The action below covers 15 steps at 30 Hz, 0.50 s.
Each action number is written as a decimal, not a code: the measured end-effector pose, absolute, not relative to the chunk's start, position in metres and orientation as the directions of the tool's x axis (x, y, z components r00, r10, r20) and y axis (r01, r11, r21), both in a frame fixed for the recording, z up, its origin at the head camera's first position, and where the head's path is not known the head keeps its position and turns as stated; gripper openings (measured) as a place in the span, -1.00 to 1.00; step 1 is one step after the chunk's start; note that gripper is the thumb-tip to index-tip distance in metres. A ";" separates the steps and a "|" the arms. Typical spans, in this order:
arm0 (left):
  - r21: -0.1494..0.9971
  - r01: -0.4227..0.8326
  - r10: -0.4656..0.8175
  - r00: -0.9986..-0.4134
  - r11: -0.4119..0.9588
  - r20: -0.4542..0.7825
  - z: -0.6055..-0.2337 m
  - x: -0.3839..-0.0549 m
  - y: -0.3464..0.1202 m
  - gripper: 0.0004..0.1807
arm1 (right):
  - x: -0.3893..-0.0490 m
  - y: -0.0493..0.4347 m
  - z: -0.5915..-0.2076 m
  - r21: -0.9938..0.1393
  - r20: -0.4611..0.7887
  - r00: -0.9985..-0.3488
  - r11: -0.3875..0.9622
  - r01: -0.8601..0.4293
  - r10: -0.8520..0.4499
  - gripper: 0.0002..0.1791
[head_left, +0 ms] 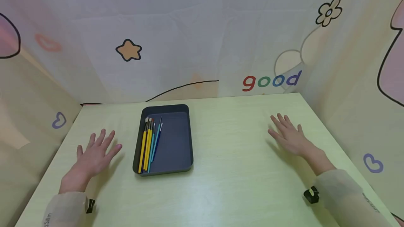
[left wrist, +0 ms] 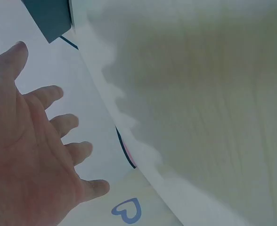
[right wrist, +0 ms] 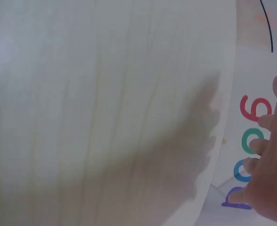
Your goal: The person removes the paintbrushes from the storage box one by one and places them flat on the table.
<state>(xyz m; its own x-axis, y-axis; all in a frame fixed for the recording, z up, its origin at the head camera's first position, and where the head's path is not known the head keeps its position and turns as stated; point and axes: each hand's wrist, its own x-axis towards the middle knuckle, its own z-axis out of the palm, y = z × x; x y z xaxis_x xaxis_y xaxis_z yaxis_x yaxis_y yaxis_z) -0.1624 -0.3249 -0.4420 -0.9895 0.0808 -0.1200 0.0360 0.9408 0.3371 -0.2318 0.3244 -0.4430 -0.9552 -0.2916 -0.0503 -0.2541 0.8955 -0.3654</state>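
Note:
A dark grey rectangular tray [head_left: 172, 143] lies on the table left of the middle in the head view. Inside it, along its left side, several paintbrushes [head_left: 148, 146] with yellow, light blue and dark blue handles lie side by side, bristles toward the back. To the left of the tray my left hand [head_left: 96, 157] is spread over the table, palm down, holding nothing. My right hand [head_left: 290, 137] is likewise spread and bare, far to the tray's right. Each wrist view shows the hand's fingers apart, the left hand [left wrist: 30, 136] and the right hand [right wrist: 272, 174], with nothing held.
The pale wooden table [head_left: 227, 178] backs onto a printed cloth [head_left: 176, 45] that also hangs along both sides. Small black clips sit at the cuffs: a left clip [head_left: 90, 206] and a right clip [head_left: 311, 195]. A corner of the tray shows in the left wrist view.

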 end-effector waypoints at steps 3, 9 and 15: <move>0.349 0.037 0.089 -0.987 0.937 -0.134 -0.443 -0.163 -0.323 -0.11 | -0.234 0.318 -0.443 -0.419 -0.016 -0.951 0.866 -0.273 -0.307 -0.18; 0.469 0.080 0.143 -0.985 0.879 -0.101 -0.444 -0.168 -0.313 -0.19 | -0.236 0.302 -0.443 -0.510 0.070 -0.938 0.796 -0.325 -0.338 -0.30; 0.609 0.075 0.152 -0.986 0.790 -0.075 -0.445 -0.170 -0.300 -0.24 | -0.237 0.280 -0.444 -0.612 0.156 -0.932 0.708 -0.352 -0.327 -0.45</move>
